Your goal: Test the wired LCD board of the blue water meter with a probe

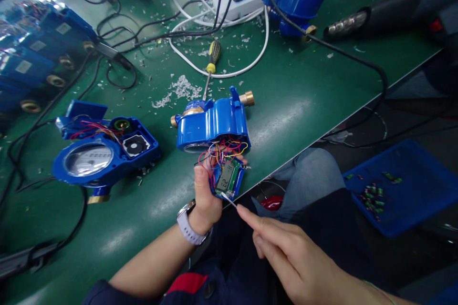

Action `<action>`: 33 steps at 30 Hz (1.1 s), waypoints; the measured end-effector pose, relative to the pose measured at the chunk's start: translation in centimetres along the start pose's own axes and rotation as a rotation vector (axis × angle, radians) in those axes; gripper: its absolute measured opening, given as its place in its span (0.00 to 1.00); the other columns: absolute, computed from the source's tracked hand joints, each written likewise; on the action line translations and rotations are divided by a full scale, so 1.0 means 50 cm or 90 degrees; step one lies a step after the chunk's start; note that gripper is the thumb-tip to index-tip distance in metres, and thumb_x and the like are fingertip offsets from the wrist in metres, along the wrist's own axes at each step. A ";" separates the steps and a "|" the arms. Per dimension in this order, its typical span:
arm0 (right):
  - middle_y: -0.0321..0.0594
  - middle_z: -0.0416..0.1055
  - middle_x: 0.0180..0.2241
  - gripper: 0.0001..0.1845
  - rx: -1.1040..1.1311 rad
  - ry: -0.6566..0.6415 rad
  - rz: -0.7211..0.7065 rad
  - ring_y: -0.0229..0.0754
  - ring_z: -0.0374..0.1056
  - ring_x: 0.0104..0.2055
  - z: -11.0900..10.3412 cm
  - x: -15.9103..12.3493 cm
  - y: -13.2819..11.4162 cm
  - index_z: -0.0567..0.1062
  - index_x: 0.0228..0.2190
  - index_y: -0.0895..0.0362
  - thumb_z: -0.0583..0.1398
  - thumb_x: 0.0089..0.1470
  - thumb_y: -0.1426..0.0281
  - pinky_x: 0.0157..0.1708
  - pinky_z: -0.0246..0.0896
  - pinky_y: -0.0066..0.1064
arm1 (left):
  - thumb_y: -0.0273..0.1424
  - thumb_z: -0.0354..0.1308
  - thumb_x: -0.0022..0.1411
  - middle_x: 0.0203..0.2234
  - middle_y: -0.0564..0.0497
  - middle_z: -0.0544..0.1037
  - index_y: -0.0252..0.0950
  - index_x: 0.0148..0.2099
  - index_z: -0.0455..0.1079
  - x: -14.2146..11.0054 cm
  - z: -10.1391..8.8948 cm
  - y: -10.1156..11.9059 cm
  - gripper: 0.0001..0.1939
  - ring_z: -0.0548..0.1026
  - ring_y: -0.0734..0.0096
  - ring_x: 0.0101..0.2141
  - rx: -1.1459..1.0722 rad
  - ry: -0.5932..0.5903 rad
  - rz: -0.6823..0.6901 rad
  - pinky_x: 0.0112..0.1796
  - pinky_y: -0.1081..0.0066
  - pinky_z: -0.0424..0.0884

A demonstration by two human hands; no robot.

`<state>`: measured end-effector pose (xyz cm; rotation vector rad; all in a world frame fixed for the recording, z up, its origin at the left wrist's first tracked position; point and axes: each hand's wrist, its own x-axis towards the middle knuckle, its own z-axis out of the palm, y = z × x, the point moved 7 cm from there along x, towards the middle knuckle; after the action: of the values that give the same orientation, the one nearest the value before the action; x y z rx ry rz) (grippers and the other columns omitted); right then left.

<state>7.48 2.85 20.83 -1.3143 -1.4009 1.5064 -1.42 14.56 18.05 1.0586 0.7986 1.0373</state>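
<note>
My left hand is closed around a small blue case with a circuit board and a grey display showing some characters. Red, yellow and white wires run from the board into a blue water meter, which lies on its side with brass fittings at its ends. My right hand grips a thin stick with a white tip, like a cotton swab; its tip touches or nearly touches the board's lower edge. Most of the stick is hidden behind my fingers.
Another opened water meter lies to the left. A yellow-black screwdriver, white scraps, a power strip and cables are on the green table. A heat gun lies right; a blue tray with small parts sits below.
</note>
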 end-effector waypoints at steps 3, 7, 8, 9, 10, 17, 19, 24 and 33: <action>0.35 0.65 0.26 0.27 0.198 -0.032 0.153 0.32 0.57 0.23 0.013 -0.001 0.015 0.62 0.62 0.61 0.47 0.63 0.71 0.25 0.57 0.23 | 0.57 0.39 0.65 0.36 0.42 0.77 0.34 0.45 0.70 0.001 -0.001 0.004 0.33 0.77 0.57 0.41 0.020 0.001 0.019 0.45 0.57 0.74; 0.37 0.65 0.27 0.27 0.073 -0.004 0.068 0.34 0.61 0.26 0.003 0.001 0.006 0.64 0.61 0.62 0.47 0.62 0.73 0.29 0.60 0.24 | 0.57 0.39 0.65 0.37 0.43 0.77 0.35 0.46 0.70 0.000 -0.003 0.001 0.33 0.76 0.57 0.42 0.009 0.000 0.014 0.47 0.57 0.73; 0.39 0.66 0.28 0.28 0.001 0.007 0.017 0.36 0.63 0.28 -0.001 0.001 0.002 0.64 0.61 0.63 0.46 0.61 0.74 0.31 0.62 0.26 | 0.57 0.39 0.65 0.37 0.43 0.77 0.35 0.46 0.71 0.000 -0.004 -0.001 0.33 0.76 0.57 0.43 0.007 -0.001 0.011 0.47 0.57 0.73; 0.42 0.68 0.30 0.28 -0.065 0.015 -0.023 0.37 0.65 0.29 -0.002 -0.001 0.000 0.63 0.61 0.64 0.45 0.61 0.75 0.31 0.64 0.28 | 0.57 0.39 0.65 0.37 0.43 0.77 0.35 0.46 0.71 0.000 -0.004 -0.001 0.33 0.76 0.57 0.43 0.007 -0.001 0.009 0.47 0.57 0.73; 0.45 0.68 0.33 0.29 -0.122 0.017 -0.048 0.39 0.66 0.30 -0.002 -0.002 0.001 0.62 0.62 0.65 0.44 0.60 0.76 0.32 0.65 0.29 | 0.57 0.39 0.65 0.37 0.43 0.77 0.35 0.46 0.71 0.000 -0.005 -0.001 0.33 0.76 0.57 0.43 0.007 0.000 0.009 0.47 0.57 0.73; 0.46 0.68 0.33 0.29 -0.114 0.023 -0.044 0.39 0.66 0.31 -0.002 -0.003 0.007 0.62 0.62 0.63 0.45 0.60 0.75 0.34 0.66 0.31 | 0.54 0.37 0.68 0.36 0.42 0.78 0.34 0.46 0.71 0.003 -0.001 0.003 0.32 0.77 0.60 0.40 -0.015 -0.010 0.033 0.45 0.58 0.74; 0.39 0.65 0.28 0.27 0.055 0.011 0.038 0.35 0.61 0.26 0.005 -0.004 0.014 0.64 0.61 0.61 0.47 0.62 0.72 0.27 0.62 0.26 | 0.54 0.37 0.68 0.37 0.42 0.78 0.33 0.46 0.71 0.002 0.000 0.003 0.32 0.77 0.59 0.41 -0.016 -0.013 0.033 0.46 0.58 0.74; 0.36 0.62 0.29 0.27 0.366 -0.016 0.250 0.27 0.47 0.16 0.041 -0.023 0.035 0.58 0.64 0.55 0.47 0.66 0.64 0.15 0.44 0.20 | 0.55 0.38 0.67 0.38 0.42 0.77 0.34 0.47 0.70 0.002 -0.001 0.004 0.33 0.76 0.58 0.44 0.011 -0.007 0.037 0.47 0.58 0.73; 0.44 0.69 0.34 0.28 -0.128 0.057 -0.078 0.37 0.67 0.30 -0.004 -0.004 0.008 0.63 0.62 0.62 0.46 0.62 0.76 0.32 0.66 0.28 | 0.55 0.37 0.67 0.37 0.42 0.77 0.33 0.46 0.71 0.003 -0.004 0.000 0.33 0.76 0.59 0.41 0.011 -0.009 0.049 0.47 0.58 0.73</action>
<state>7.76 2.64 20.50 -1.3716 -1.5764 1.2370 -1.57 14.77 17.99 1.1173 0.7612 1.0893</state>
